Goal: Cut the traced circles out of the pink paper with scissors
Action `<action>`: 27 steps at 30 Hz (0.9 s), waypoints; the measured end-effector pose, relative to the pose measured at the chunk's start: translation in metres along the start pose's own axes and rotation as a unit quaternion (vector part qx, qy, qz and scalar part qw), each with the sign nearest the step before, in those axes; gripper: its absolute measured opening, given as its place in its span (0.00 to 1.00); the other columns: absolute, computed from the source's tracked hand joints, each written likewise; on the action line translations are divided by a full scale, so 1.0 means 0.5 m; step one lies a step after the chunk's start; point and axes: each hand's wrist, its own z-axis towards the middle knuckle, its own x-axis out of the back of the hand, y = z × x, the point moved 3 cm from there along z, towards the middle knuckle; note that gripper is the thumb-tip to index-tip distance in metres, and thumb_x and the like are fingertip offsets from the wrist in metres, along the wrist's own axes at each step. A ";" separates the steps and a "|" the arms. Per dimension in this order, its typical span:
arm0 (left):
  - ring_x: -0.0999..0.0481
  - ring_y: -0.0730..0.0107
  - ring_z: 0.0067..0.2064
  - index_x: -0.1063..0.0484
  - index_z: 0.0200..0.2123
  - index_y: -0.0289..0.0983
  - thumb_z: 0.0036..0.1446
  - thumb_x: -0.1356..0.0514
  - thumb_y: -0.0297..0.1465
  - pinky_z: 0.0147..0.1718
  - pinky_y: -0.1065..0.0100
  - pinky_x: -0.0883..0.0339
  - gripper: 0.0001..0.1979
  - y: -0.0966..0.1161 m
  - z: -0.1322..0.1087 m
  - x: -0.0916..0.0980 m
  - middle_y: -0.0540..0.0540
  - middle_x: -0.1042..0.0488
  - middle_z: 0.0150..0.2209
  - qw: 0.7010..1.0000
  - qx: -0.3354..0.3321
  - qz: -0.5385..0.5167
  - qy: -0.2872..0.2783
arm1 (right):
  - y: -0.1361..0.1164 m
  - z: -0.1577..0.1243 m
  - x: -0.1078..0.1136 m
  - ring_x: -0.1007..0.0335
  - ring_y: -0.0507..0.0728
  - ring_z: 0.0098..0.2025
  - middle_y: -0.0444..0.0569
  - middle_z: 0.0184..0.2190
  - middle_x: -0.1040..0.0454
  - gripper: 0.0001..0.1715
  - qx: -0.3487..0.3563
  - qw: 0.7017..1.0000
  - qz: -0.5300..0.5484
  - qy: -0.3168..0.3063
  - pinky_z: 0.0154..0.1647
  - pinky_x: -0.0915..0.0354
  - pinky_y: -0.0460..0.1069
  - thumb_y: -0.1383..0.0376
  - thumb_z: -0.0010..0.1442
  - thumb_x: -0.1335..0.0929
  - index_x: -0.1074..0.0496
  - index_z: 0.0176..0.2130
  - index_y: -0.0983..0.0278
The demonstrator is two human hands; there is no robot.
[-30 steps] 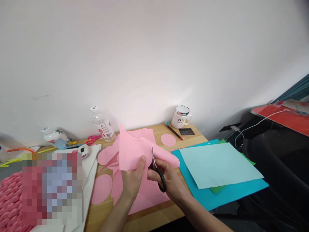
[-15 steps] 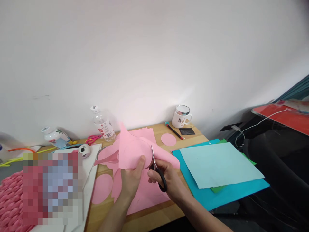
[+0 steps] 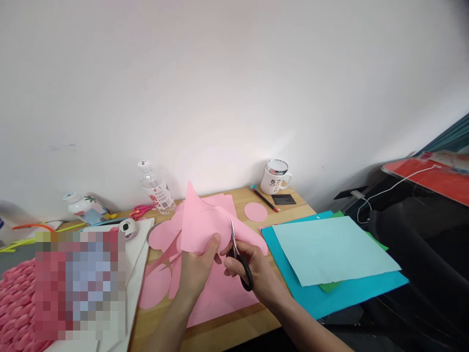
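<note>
Your pink paper sheet (image 3: 200, 230) is plain and matte. It is raised off the table and tilted toward you, with one corner pointing up. Your left hand (image 3: 196, 276) pinches its lower edge, thumb on the near face. Your scissors (image 3: 240, 261) have black loop handles and slim silver blades. They stand nearly upright in your right hand (image 3: 256, 276), tips up and blades close together, meeting the sheet's right edge just beside your left thumb.
</note>
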 end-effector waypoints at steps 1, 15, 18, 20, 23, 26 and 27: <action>0.29 0.66 0.19 0.32 0.15 0.38 0.44 0.37 0.40 0.21 0.67 0.33 0.15 0.001 -0.002 -0.001 0.51 0.33 0.12 1.000 0.001 0.010 -0.002 | -0.001 0.000 -0.001 0.43 0.51 0.23 0.42 0.19 0.37 0.22 0.009 1.000 -0.007 0.009 0.25 0.42 0.48 0.49 0.47 0.28 0.32 0.26 0.64; 0.22 0.61 0.33 0.24 0.31 0.34 0.40 0.33 0.34 0.31 0.64 0.27 0.13 -0.008 0.026 -0.030 0.44 0.21 0.30 0.994 0.002 -0.084 -0.065 | 0.013 -0.006 0.026 0.40 0.54 0.25 0.43 0.20 0.37 0.19 0.041 0.992 -0.078 0.090 0.26 0.41 0.48 0.53 0.47 0.27 0.35 0.23 0.62; 0.28 0.70 0.22 0.25 0.29 0.33 0.39 0.34 0.33 0.21 0.68 0.33 0.12 -0.033 0.036 -0.028 0.48 0.23 0.26 0.993 0.042 -0.089 -0.067 | 0.041 0.003 0.017 0.40 0.52 0.25 0.41 0.20 0.37 0.20 -0.027 0.999 0.023 0.027 0.28 0.39 0.48 0.50 0.48 0.28 0.33 0.26 0.63; 0.32 0.74 0.18 0.26 0.25 0.32 0.39 0.34 0.33 0.19 0.70 0.36 0.10 -0.048 0.038 -0.024 0.51 0.26 0.20 0.994 0.054 -0.084 -0.041 | 0.053 0.009 0.014 0.40 0.51 0.25 0.41 0.20 0.36 0.21 -0.038 0.998 0.050 0.028 0.28 0.39 0.48 0.51 0.46 0.26 0.33 0.27 0.64; 0.34 0.75 0.17 0.31 0.15 0.34 0.40 0.34 0.32 0.19 0.71 0.39 0.11 -0.061 0.037 -0.019 0.53 0.34 0.12 0.996 0.044 -0.076 -0.015 | 0.065 0.017 0.011 0.41 0.50 0.24 0.41 0.20 0.36 0.20 -0.041 0.998 0.052 0.023 0.27 0.41 0.47 0.53 0.45 0.26 0.32 0.27 0.65; 0.32 0.73 0.19 0.30 0.16 0.34 0.40 0.34 0.31 0.20 0.72 0.38 0.10 -0.063 0.036 -0.017 0.52 0.32 0.13 0.995 0.036 -0.089 -0.018 | 0.076 0.023 0.012 0.40 0.50 0.24 0.41 0.21 0.35 0.19 -0.035 0.998 0.055 0.017 0.27 0.41 0.47 0.54 0.48 0.27 0.32 0.28 0.65; 0.31 0.72 0.21 0.29 0.18 0.33 0.40 0.34 0.31 0.22 0.71 0.37 0.08 -0.062 0.036 -0.017 0.51 0.30 0.15 0.994 0.037 -0.100 -0.018 | 0.079 0.024 0.012 0.40 0.50 0.24 0.41 0.21 0.36 0.18 -0.032 0.998 0.060 0.015 0.28 0.41 0.47 0.54 0.48 0.27 0.33 0.28 0.65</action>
